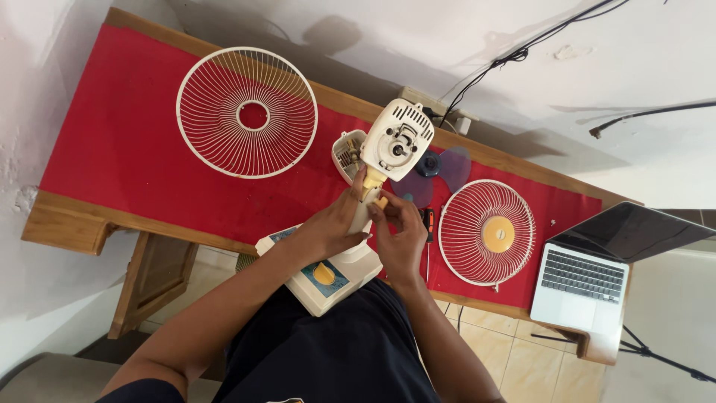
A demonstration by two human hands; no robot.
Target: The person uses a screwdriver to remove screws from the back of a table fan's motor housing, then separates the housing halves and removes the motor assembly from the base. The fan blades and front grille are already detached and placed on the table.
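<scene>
While you look down from the head camera, your left hand [328,227] is wrapped around the cream neck of the fan body [358,224], and your right hand [399,235] pinches at the same neck just beside it, with the bare motor head [397,140] tilted up over the red table [134,142]. Judging by how things lie, the stripping looks well along: both wire grilles [247,112] [486,232], the blue blade [440,168] and the rear motor cover [347,153] already lie off on the table, while motor, neck and base [328,280] remain joined, the base against your lap near a laptop [589,276].
</scene>
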